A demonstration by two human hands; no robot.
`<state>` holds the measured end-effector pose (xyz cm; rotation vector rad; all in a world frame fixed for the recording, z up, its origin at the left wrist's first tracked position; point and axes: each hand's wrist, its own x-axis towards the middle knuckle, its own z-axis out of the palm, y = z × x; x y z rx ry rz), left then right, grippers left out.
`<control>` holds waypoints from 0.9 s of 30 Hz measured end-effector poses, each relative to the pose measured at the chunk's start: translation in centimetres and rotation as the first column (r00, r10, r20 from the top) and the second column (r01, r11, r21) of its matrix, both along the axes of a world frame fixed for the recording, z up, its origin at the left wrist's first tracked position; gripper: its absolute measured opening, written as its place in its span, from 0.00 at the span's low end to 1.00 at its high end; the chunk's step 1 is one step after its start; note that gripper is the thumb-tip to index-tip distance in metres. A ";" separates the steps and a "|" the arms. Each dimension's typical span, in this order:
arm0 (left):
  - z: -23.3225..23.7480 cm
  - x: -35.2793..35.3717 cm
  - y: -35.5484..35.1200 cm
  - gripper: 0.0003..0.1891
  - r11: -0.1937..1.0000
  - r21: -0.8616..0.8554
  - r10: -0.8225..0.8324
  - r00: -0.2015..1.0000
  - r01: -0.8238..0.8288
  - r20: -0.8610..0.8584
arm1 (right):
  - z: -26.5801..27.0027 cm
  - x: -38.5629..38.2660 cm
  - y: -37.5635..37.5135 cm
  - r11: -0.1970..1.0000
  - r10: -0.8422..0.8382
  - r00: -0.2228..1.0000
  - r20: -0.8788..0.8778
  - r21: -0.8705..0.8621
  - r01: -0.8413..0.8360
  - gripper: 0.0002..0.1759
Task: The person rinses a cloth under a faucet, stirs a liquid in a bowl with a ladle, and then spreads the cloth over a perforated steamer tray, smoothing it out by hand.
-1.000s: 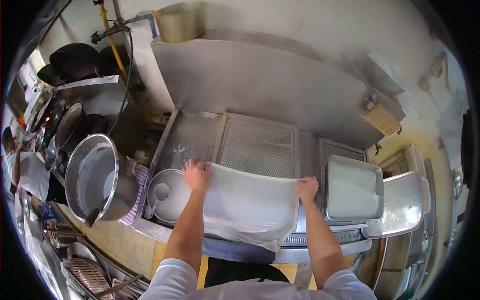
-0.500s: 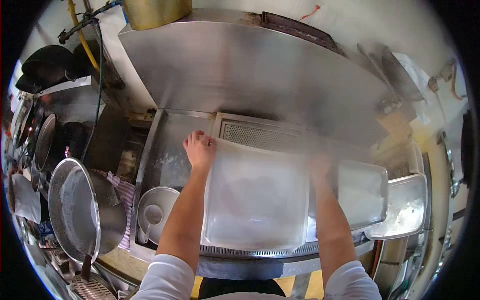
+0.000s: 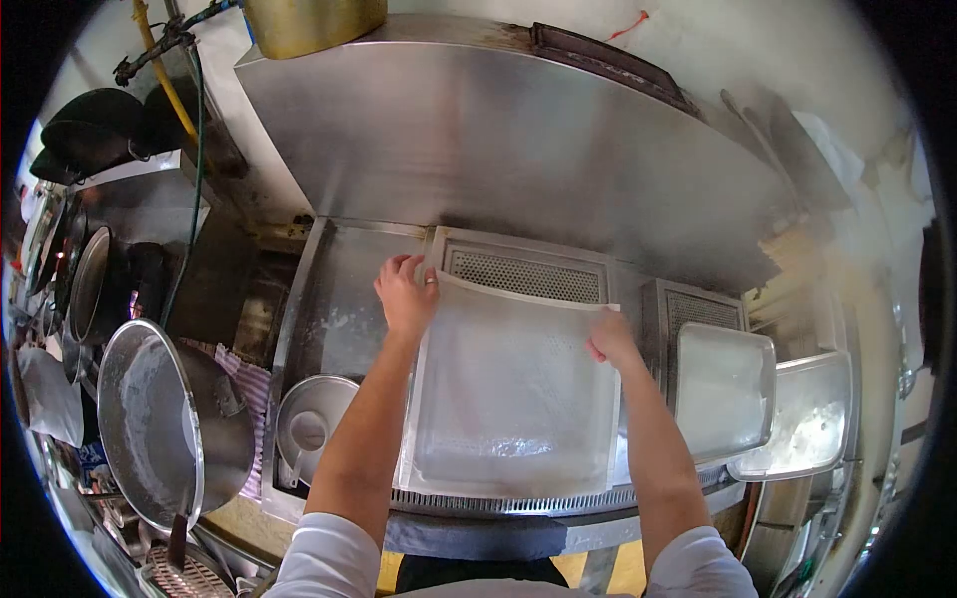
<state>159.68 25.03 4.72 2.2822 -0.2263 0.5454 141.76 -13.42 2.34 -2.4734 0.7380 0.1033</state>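
Observation:
A thin, wet-looking, translucent white sheet (image 3: 518,389) lies spread in front of me on the steel counter, its far edge sagging slightly between the corners. My left hand (image 3: 407,299) grips its far left corner with the fingers curled. At the far right corner, my right hand (image 3: 611,339) is closed on the edge. Just beyond the sheet, a perforated metal steamer plate (image 3: 523,274) shows in its frame. Whatever lies directly beneath the sheet is mostly hidden.
To the right are a second perforated plate (image 3: 703,309), a pale rectangular tray (image 3: 723,389) and a shiny metal tray (image 3: 802,419). On the left stand a small round pan with a ladle (image 3: 309,431) and a large steel pot (image 3: 224,439). A steel backsplash (image 3: 478,130) rises behind.
Steam over the right side has thinned, uncovering my right hand and the second perforated plate. My right hand has shifted slightly left; my left hand has moved a little right.

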 end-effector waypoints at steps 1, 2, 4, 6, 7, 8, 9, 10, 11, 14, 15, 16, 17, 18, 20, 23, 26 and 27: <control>0.2 -0.1 0.2 0.15 1.000 0.002 -0.005 1.000 0.005 0.001 | 4.0 0.4 2.6 0.984 -0.095 0.993 -0.074 0.142 0.105 0.31; 0.3 -0.1 0.6 0.15 1.000 0.006 -0.008 1.000 0.008 0.002 | 7.0 0.8 4.8 0.938 -0.175 0.972 -0.159 0.273 0.213 0.36; 0.1 -0.3 1.4 0.16 0.999 0.029 -0.039 0.999 0.040 -0.013 | 7.7 0.9 6.8 0.903 -0.239 0.964 -0.115 0.339 0.264 0.42; -0.1 -0.2 2.2 0.18 0.994 0.065 -0.085 0.995 0.088 -0.046 | 8.4 1.5 9.5 0.855 -0.241 0.967 -0.079 0.454 0.250 0.45; -0.2 -0.2 2.3 0.19 0.989 0.088 -0.116 0.991 0.122 -0.071 | 8.8 2.0 11.6 0.821 -0.213 0.975 -0.060 0.531 0.212 0.44; -0.2 -0.3 2.4 0.21 0.981 0.109 -0.147 0.984 0.158 -0.098 | 8.9 2.5 13.6 0.779 -0.188 0.981 -0.039 0.603 0.173 0.43; -0.1 -0.4 2.3 0.21 0.968 0.170 -0.168 0.981 0.182 -0.095 | 8.8 3.5 15.5 0.678 -0.158 0.987 -0.021 0.724 0.124 0.43; 0.2 -0.7 2.2 0.22 0.951 0.231 -0.188 0.978 0.205 -0.094 | 8.6 4.6 17.1 0.559 -0.130 0.991 0.001 0.826 0.073 0.43; 0.4 -1.0 2.2 0.22 0.929 0.292 -0.209 0.973 0.229 -0.096 | 8.2 5.8 18.4 0.417 -0.114 0.993 0.014 0.908 0.035 0.42; 0.0 -1.0 2.3 0.25 0.848 0.448 -0.250 0.959 0.282 -0.131 | 7.6 9.9 22.5 0.147 -0.179 0.984 0.020 0.989 0.007 0.35; 0.0 -1.0 2.4 0.24 0.845 0.445 -0.256 0.955 0.296 -0.150 | 7.6 11.0 23.4 0.089 -0.218 0.976 0.012 0.996 0.007 0.33; 0.2 -0.9 2.6 0.23 0.841 0.443 -0.261 0.950 0.310 -0.170 | 6.6 12.1 23.5 0.089 -0.153 0.988 0.008 0.996 0.006 0.30; 0.5 -0.9 2.7 0.23 0.838 0.439 -0.267 0.945 0.325 -0.189 | 5.6 13.3 23.7 0.089 -0.088 0.996 0.004 0.996 0.004 0.28; 0.7 -0.8 2.7 0.23 0.832 0.447 -0.268 0.943 0.329 -0.196 | 5.3 13.9 24.1 0.089 -0.023 1.000 -0.002 0.996 0.004 0.25; 1.3 -0.7 2.9 0.23 0.821 0.461 -0.269 0.940 0.338 -0.211 | 4.9 14.3 24.6 0.077 -0.058 0.998 -0.031 0.996 0.035 0.18; 1.8 -0.6 3.2 0.23 0.807 0.474 -0.283 0.935 0.352 -0.212 | 4.7 13.0 25.7 0.079 -0.038 0.997 -0.068 0.994 0.071 0.10; 0.4 -0.1 3.3 0.25 0.794 0.511 -0.283 0.945 0.327 -0.165 | 4.8 6.8 28.6 0.170 -0.058 0.990 -0.125 0.976 0.133 0.05; 0.6 -0.1 3.3 0.26 0.793 0.512 -0.281 0.944 0.331 -0.174 | 4.2 3.8 29.5 0.285 0.087 0.988 -0.131 0.953 0.101 0.06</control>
